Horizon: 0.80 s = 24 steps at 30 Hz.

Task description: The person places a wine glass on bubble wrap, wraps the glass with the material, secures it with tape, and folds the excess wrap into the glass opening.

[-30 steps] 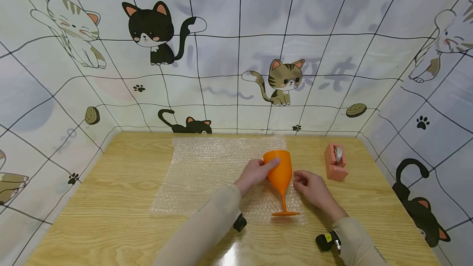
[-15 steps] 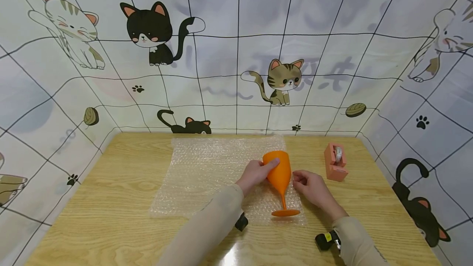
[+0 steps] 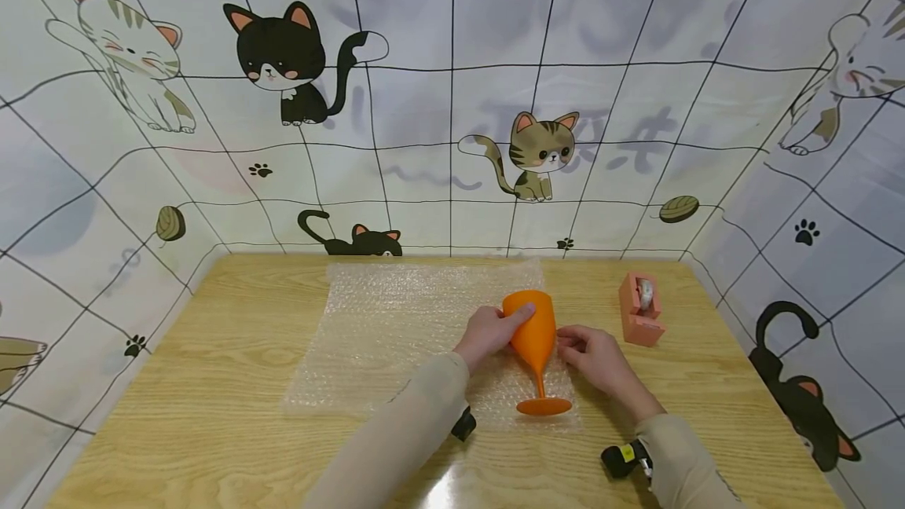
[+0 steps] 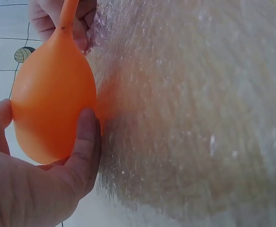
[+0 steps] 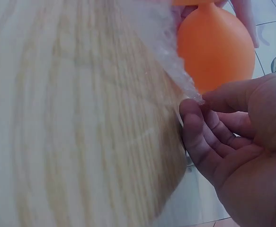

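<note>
An orange goblet [image 3: 534, 334] lies over the right part of a sheet of bubble wrap [image 3: 396, 336], its round foot toward the near side. My left hand [image 3: 488, 335] grips the goblet's bowl, thumb on top; in the left wrist view the thumb and fingers [image 4: 84, 142] hold both sides of the bowl. Just right of the goblet, my right hand [image 3: 596, 356] pinches the edge of the bubble wrap between thumb and fingertips. The right wrist view shows that lifted edge of wrap [image 5: 178, 71] next to the orange bowl.
A pink tape dispenser [image 3: 641, 310] with a roll of tape stands at the back right of the wooden table [image 3: 212, 383]. Cat-printed cloth walls [image 3: 410, 116] enclose the table at the back and sides. A black camera [image 3: 619, 461] sits at the right wrist.
The goblet's foot has tipped slightly, so more of its round face shows. Both hands keep their holds, and the head view has shifted a little.
</note>
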{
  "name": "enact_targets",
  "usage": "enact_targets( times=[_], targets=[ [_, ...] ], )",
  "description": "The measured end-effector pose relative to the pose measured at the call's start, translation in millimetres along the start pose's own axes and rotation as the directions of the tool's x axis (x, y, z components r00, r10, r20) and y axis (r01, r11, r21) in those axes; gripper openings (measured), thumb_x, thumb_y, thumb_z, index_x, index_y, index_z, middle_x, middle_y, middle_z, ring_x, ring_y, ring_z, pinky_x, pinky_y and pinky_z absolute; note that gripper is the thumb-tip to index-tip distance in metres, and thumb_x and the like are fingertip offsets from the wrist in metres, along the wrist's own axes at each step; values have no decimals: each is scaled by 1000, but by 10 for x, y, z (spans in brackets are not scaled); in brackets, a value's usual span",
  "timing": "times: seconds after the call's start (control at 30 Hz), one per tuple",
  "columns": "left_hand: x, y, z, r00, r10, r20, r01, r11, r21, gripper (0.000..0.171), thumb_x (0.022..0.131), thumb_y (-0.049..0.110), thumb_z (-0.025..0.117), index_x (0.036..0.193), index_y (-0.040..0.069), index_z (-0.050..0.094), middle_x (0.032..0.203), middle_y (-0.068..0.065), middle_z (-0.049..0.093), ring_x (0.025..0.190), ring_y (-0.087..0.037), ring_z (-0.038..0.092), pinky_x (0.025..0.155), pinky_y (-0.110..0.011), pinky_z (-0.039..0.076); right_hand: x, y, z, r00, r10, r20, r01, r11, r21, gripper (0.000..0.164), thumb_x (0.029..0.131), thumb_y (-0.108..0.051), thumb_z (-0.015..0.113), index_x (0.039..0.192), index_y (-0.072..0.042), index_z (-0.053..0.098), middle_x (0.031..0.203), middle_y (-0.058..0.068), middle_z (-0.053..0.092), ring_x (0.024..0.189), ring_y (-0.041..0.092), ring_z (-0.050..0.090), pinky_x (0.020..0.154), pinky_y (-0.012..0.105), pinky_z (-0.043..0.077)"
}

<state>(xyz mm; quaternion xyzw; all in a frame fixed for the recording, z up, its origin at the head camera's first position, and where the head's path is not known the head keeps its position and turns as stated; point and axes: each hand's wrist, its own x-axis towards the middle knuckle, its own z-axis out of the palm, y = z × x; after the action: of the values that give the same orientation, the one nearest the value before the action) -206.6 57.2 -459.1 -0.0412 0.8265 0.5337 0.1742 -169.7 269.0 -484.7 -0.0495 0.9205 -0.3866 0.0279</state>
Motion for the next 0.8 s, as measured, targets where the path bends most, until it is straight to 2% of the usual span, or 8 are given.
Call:
enact_targets(
  times=[0.17,0.4,0.5,0.8],
  targets=[
    [-1,14,-22,1000,12,-16,-12,999,33,69,90,66,69,108,-1,65,89,-6,62,77,-21,58,67,-28,45,13,-39,13,998,46,38,-49,993,105,32,98,-3,65,128,7,66,101,12,70,82,19,64,67,22,57],
    [12,8,-59,999,30,-34,-28,998,52,65,91,61,71,109,0,62,88,-6,62,75,-19,58,65,-26,47,13,-47,19,998,4,69,-22,966,256,33,100,-2,63,130,12,62,111,22,70,82,20,66,69,25,59],
    [23,-13,-73,999,27,-36,-25,999,44,62,91,59,71,109,1,61,88,-6,61,75,-19,58,66,-26,47,7,-52,22,997,4,71,-24,960,278,35,100,-4,63,131,12,61,117,24,70,85,21,68,71,24,59],
    [45,-39,-118,996,34,-79,-27,995,91,57,91,55,73,110,3,59,94,-7,61,83,-22,56,72,-30,48,-20,-121,41,997,35,71,-56,946,320,46,103,-20,65,139,8,58,135,25,65,112,30,69,87,25,59]
  ],
)
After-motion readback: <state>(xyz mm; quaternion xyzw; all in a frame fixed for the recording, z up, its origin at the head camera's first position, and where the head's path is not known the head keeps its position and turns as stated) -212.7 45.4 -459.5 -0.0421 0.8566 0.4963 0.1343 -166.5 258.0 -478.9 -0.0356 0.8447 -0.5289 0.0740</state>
